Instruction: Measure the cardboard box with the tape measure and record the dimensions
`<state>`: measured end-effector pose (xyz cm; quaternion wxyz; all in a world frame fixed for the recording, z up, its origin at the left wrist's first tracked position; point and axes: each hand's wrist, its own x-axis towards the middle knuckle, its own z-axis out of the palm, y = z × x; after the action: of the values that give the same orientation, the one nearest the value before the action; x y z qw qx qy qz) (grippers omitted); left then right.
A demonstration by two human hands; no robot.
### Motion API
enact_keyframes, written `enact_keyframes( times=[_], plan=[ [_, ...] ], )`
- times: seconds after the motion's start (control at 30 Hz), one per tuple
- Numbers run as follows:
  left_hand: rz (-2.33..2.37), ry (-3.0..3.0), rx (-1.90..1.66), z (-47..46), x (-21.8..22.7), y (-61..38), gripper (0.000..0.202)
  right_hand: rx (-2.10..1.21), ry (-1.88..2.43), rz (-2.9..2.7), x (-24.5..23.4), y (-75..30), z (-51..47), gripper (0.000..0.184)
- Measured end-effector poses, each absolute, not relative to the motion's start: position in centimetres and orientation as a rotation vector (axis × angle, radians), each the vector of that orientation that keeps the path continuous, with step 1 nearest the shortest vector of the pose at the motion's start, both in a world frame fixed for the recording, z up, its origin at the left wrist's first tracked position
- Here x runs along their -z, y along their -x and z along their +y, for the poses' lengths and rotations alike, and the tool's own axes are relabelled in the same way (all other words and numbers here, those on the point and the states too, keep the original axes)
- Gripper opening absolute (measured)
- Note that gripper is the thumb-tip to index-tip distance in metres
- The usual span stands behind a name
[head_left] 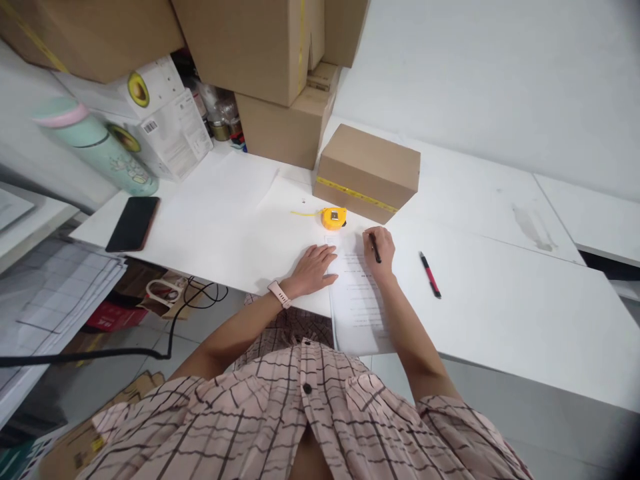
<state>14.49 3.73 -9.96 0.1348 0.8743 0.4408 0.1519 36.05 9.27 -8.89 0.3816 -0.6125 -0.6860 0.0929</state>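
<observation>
A printed sheet of paper (359,303) lies on the white table (500,313) in front of me. My left hand (314,268) rests flat on the sheet's left edge, fingers stretched out, a watch on the wrist. My right hand (380,248) is closed around a black pen (375,248), tip down at the top of the sheet. Just beyond the hands sits a yellow tape measure (334,217), its tape running over a small cardboard box (369,172).
A red and black pen (430,275) lies right of the sheet. A black phone (133,223) and a green bottle (97,143) are at the far left. Large cardboard boxes (260,47) and a white carton (165,127) are stacked at the back.
</observation>
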Motion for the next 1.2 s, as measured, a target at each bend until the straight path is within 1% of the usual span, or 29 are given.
enact_keyframes(
  times=[0.07,0.13,0.23,0.33,0.43,0.5,0.6,0.67,0.77,0.83,0.9,1.0,1.1,1.2],
  plan=[
    [1.270,-2.502,-0.439,4.0,9.5,-14.4,0.043,-0.083,1.681,-1.903,9.2,-38.0,8.7,0.018],
    [1.307,-2.426,-0.498,4.7,8.6,-14.5,0.036,0.009,1.775,-2.002,9.8,-39.4,8.1,0.029],
    [1.453,-2.298,-0.724,7.2,6.9,-14.9,0.029,0.077,1.812,-2.040,10.9,-40.2,7.6,0.044],
    [1.522,-2.274,-0.883,10.8,5.7,-15.7,0.040,0.082,1.806,-1.998,11.7,-40.3,7.6,0.048],
    [1.527,-2.210,-0.791,14.2,5.6,-16.4,0.057,0.049,1.775,-1.972,12.0,-40.4,7.5,0.045],
    [1.531,-2.149,-0.709,15.4,5.7,-16.6,0.059,0.006,1.739,-1.931,11.8,-40.4,7.4,0.043],
    [1.516,-2.108,-0.694,15.6,5.2,-16.8,0.051,-0.154,1.628,-1.719,10.3,-40.1,7.7,0.035],
    [1.384,-2.029,-0.728,15.0,4.2,-17.0,0.050,-0.434,1.483,-1.495,8.2,-39.5,8.4,0.032],
    [1.092,-1.887,-0.762,14.0,1.9,-17.7,0.048,-0.994,1.213,-1.195,4.3,-38.7,9.9,0.043],
    [0.973,-1.822,-0.777,13.7,0.3,-18.0,0.046,-1.179,1.128,-1.106,1.9,-38.5,10.7,0.047],
    [0.901,-1.761,-0.785,13.7,-1.0,-18.0,0.044,-1.248,1.117,-1.094,0.2,-38.4,11.1,0.047],
    [0.849,-1.738,-0.747,14.2,-2.6,-17.5,0.044,-1.319,1.122,-1.132,-1.1,-38.6,11.5,0.042],
    [0.833,-1.715,-0.708,15.5,-4.4,-17.0,0.047,-1.326,1.119,-1.100,-2.1,-38.9,12.7,0.042],
    [0.801,-1.615,-0.754,17.5,-6.9,-16.9,0.050,-1.337,1.076,-1.035,-4.0,-39.1,15.0,0.040]
  ],
)
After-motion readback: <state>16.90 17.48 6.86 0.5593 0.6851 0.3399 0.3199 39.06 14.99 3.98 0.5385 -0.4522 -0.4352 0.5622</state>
